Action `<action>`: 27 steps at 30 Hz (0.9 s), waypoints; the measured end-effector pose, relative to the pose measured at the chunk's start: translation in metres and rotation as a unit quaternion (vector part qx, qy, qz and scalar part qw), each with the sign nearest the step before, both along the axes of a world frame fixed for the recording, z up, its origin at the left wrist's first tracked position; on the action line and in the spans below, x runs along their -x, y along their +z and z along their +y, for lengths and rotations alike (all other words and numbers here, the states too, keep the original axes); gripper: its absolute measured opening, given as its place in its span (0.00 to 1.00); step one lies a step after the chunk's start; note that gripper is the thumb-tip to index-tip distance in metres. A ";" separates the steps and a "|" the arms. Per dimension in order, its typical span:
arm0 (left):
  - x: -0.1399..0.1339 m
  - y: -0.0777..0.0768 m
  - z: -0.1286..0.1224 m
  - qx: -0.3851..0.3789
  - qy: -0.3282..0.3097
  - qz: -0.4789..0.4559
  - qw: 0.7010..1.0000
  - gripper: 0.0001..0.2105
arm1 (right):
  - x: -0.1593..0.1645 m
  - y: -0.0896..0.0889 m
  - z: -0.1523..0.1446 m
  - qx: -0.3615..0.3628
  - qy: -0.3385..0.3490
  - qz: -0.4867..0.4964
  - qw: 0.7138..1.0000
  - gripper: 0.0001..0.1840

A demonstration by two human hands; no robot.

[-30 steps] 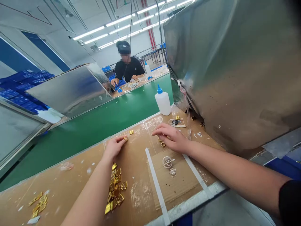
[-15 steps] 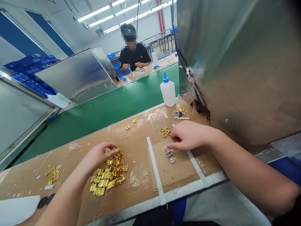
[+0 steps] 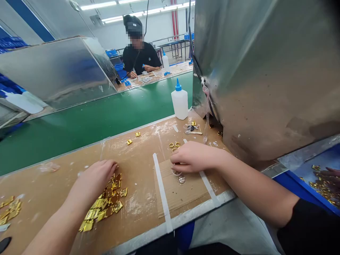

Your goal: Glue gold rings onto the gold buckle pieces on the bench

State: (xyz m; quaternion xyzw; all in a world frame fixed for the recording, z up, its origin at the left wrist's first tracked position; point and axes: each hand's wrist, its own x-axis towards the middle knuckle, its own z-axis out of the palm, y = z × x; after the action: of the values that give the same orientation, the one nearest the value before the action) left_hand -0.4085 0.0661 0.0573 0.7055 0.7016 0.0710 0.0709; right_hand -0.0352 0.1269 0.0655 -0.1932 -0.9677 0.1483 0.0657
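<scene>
My left hand (image 3: 99, 173) is at the far edge of a pile of small shiny gold metal pieces (image 3: 99, 207). Its fingers are drawn together over the pile, and what they pinch is hidden. Over a taped-down cardboard sheet (image 3: 172, 198) is my right hand (image 3: 192, 157), its fingers closed and pointing left. Under its fingertips a clear round piece (image 3: 176, 173) shows in part, with a second clear disc (image 3: 181, 180) just below it. Several gold rings (image 3: 171, 145) lie beside the knuckles. Whatever the right fingers hold cannot be made out.
A white bottle with a blue cap (image 3: 180, 101) stands at the table's far edge, before a green belt (image 3: 127, 111). A metal housing (image 3: 265, 78) rises at right. Another person's hand (image 3: 333, 175) is over a blue tray (image 3: 297, 187) of gold pieces. A co-worker (image 3: 140, 56) sits opposite.
The view has swung right, bringing the blue tray and another hand into sight. My left fingers have closed at the pile. My right fingertips now cover more of the clear round piece.
</scene>
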 end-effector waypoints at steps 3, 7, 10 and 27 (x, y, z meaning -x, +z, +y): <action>-0.035 -0.004 0.009 -0.010 0.070 -0.146 0.987 0.16 | 0.005 -0.004 0.000 -0.016 0.020 0.017 1.000 0.14; -0.104 -0.013 0.026 0.043 0.078 -0.534 0.841 0.21 | 0.005 -0.007 0.003 0.007 -0.013 0.023 1.000 0.13; -0.141 -0.021 0.036 0.094 0.051 -0.607 0.788 0.24 | 0.005 -0.008 0.006 0.072 -0.033 0.035 0.996 0.14; -0.151 -0.047 0.035 0.085 -0.015 -0.441 0.893 0.22 | 0.026 -0.055 0.031 0.249 -0.301 0.397 0.831 0.16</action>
State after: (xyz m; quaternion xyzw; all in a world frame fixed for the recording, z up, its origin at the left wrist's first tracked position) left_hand -0.2571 0.1015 0.0104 0.6037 0.5906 0.3139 0.4337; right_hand -0.0616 0.1583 0.0108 -0.4089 -0.6827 0.4210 0.4354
